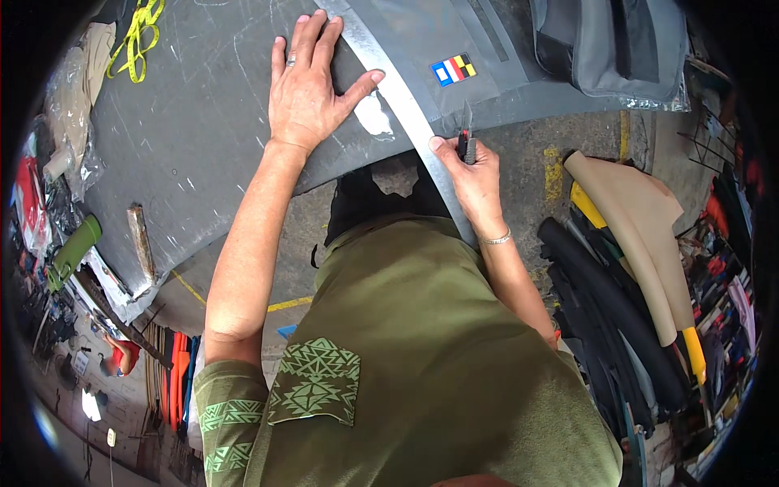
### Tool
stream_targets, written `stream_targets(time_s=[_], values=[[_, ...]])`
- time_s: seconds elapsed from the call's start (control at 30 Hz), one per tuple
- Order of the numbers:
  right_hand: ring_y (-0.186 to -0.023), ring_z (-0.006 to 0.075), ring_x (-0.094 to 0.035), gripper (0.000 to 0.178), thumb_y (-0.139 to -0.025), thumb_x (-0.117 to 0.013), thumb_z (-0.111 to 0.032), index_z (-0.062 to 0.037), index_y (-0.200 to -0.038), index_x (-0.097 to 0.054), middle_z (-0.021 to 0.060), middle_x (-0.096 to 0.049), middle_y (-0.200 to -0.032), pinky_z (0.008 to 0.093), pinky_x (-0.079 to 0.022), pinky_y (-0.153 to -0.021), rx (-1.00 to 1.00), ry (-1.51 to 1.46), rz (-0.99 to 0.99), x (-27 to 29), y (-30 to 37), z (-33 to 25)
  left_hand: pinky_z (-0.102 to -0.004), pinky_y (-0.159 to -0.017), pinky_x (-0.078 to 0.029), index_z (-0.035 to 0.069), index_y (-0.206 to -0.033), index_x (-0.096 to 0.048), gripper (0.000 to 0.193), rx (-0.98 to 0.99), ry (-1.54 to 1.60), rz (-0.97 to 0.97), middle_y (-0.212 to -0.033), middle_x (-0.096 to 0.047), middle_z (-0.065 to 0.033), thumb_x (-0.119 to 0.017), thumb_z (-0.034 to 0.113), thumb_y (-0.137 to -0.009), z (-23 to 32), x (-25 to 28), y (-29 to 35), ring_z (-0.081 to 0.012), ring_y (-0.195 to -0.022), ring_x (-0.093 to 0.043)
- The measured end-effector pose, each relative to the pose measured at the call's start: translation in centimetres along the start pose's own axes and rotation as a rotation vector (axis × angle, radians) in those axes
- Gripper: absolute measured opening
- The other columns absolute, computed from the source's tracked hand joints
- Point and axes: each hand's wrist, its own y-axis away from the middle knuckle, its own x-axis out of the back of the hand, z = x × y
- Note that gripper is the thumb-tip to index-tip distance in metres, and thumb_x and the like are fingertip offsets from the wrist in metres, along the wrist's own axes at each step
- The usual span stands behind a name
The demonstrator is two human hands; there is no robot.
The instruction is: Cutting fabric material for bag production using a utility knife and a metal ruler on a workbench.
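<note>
My left hand (307, 97) lies flat on the dark grey tabletop (211, 97), fingers spread. Its thumb reaches to the edge of a long metal straightedge (398, 93). The straightedge runs slantwise from the far side of the table, past its near edge, toward my body. In my right hand (475, 178) is a black and red utility knife (465, 144), blade upward and clear of the sheet. My right thumb rests at the straightedge's edge. Right of the straightedge lies grey sheet material (422, 40) with a small patch of coloured flags (453, 70).
A grey bag-like piece (608, 49) lies at the far right. Yellow tape (138, 40) is coiled at the far left, near clear plastic wrapping (77, 122). Rolls of beige material (629, 235) and black material (608, 308) lean at my right. Another person (123, 355) is at lower left.
</note>
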Motion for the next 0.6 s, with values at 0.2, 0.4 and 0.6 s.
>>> stream_targets(time_s=[0.2,0.4,0.6], values=[[-0.064,0.0016,-0.041,0.026,-0.092,-0.082,-0.023,-0.0032,-0.08,-0.072,-0.0107,-0.052,-0.068,0.0231,-0.034,-0.056,0.027,0.019,0.007,0.0,0.0,0.0,-0.0578,-0.125,-0.022,0.01,-0.15,-0.049,0.093,-0.028,-0.016,0.04,-0.158,-0.044,-0.0113,-0.067,0.074,-0.085,0.0,0.0,-0.2,-0.0289,-0.151,-0.035],[-0.069,0.0058,-0.058,0.025,-0.092,-0.081,-0.023,-0.0004,-0.09,-0.071,-0.0017,-0.067,-0.078,0.0241,-0.05,-0.066,-0.011,0.11,-0.044,1.3,-0.5,0.1,-0.0578,-0.124,-0.023,0.008,-0.149,-0.049,0.091,-0.026,-0.02,0.045,-0.158,-0.042,-0.0119,-0.064,0.073,-0.087,-0.2,-0.1,0.1,-0.0299,-0.152,-0.034],[-0.064,0.0074,-0.063,0.03,-0.096,-0.077,-0.034,-0.0047,-0.101,-0.073,0.0034,-0.073,-0.077,0.0231,-0.051,-0.062,-0.064,0.106,0.306,8.1,1.0,3.9,-0.0581,-0.123,-0.024,0.006,-0.15,-0.048,0.09,-0.042,-0.003,0.03,-0.158,-0.042,-0.0133,-0.062,0.072,-0.089,0.1,0.4,-0.3,-0.0312,-0.152,-0.033]])
